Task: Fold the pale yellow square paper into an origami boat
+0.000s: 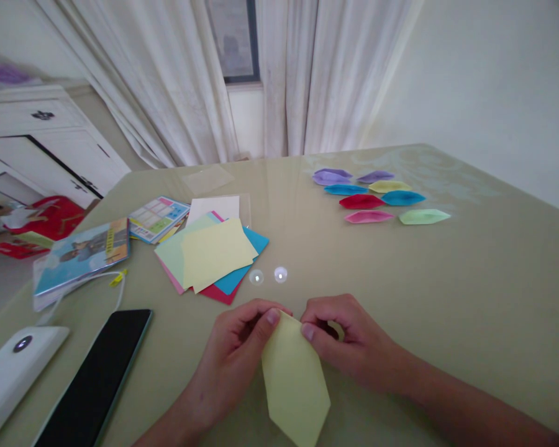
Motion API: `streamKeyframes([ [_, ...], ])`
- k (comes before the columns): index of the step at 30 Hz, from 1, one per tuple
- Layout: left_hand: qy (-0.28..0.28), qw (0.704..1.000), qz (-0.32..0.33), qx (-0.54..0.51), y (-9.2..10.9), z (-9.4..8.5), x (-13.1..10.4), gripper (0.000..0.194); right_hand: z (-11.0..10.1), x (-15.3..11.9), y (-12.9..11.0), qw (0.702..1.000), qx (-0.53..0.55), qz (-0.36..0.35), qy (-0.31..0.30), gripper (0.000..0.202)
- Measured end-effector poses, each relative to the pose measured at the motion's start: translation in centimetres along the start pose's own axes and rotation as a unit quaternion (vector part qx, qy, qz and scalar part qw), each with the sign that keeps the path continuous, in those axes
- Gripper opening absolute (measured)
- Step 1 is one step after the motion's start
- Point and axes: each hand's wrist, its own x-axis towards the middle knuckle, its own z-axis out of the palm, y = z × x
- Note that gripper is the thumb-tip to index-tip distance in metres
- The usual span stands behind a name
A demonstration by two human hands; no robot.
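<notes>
A folded sheet of pale yellow paper (295,379) hangs between my hands near the front of the table. My left hand (235,357) pinches its top left corner, and my right hand (349,341) grips the top right edge between thumb and fingers. Beyond my left hand lies a fanned stack of coloured paper, with a pale yellow sheet (218,251) on top and a blue sheet (235,279) under it. Several folded paper pieces rest at the back right, among them a red one (361,202) and a light green one (423,216).
On the left of the table (447,298) are a black phone (97,379), a white device (21,372) with a cable, a book (84,257) and a printed card pack (158,218). A clear packet (208,179) lies near the back edge.
</notes>
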Motion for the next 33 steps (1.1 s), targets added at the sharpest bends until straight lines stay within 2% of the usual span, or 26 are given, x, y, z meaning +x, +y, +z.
streamKeyframes([
  [3, 0.02, 0.999, 0.002, -0.026, 0.0, -0.5, 0.4, 0.032, 0.0, 0.0, 0.2, 1.0, 0.003, 0.014, 0.011, 0.028],
  [8, -0.059, 0.991, -0.061, -0.105, -0.2, -0.3, 0.6, 0.036, 0.0, 0.4, 1.0, 0.993, 0.052, 0.063, 0.083, 0.033],
  [11, -0.074, 0.991, -0.075, -0.079, -0.4, 0.1, 0.5, 0.031, -0.1, 0.7, 1.3, 0.989, 0.106, 0.074, 0.077, 0.032],
  [14, -0.094, 0.991, -0.071, -0.068, -0.5, 0.3, 0.4, 0.03, -0.3, 0.8, 1.2, 0.988, 0.114, 0.073, 0.073, 0.039],
  [17, -0.096, 0.989, -0.068, -0.088, -0.6, 0.3, 0.5, 0.038, -0.4, 1.0, 0.9, 0.982, 0.116, 0.054, 0.138, 0.042],
  [19, -0.096, 0.989, -0.066, -0.089, -0.6, 0.1, 0.7, 0.037, -0.5, 1.1, 0.7, 0.974, 0.13, 0.047, 0.178, 0.035],
  [24, -0.109, 0.987, -0.082, -0.089, -0.6, -0.4, 1.3, 0.032, -1.0, 1.4, 1.0, 0.967, 0.128, 0.042, 0.218, 0.031],
  [27, -0.062, 0.991, -0.066, -0.094, -0.7, -0.8, 1.6, 0.031, -1.2, 1.4, 1.7, 0.948, 0.143, 0.044, 0.281, 0.031],
  [29, 0.014, 0.995, -0.045, -0.09, -0.9, -1.2, 1.9, 0.031, -1.4, 1.5, 2.0, 0.94, 0.154, 0.054, 0.299, 0.03],
  [31, 0.105, 0.989, -0.027, -0.103, -1.0, -1.5, 2.2, 0.033, -1.5, 1.6, 2.3, 0.946, 0.151, 0.07, 0.277, 0.032],
  [33, 0.166, 0.976, -0.017, -0.142, -1.1, -1.6, 2.4, 0.038, -1.5, 1.6, 2.3, 0.956, 0.142, 0.083, 0.243, 0.035],
])
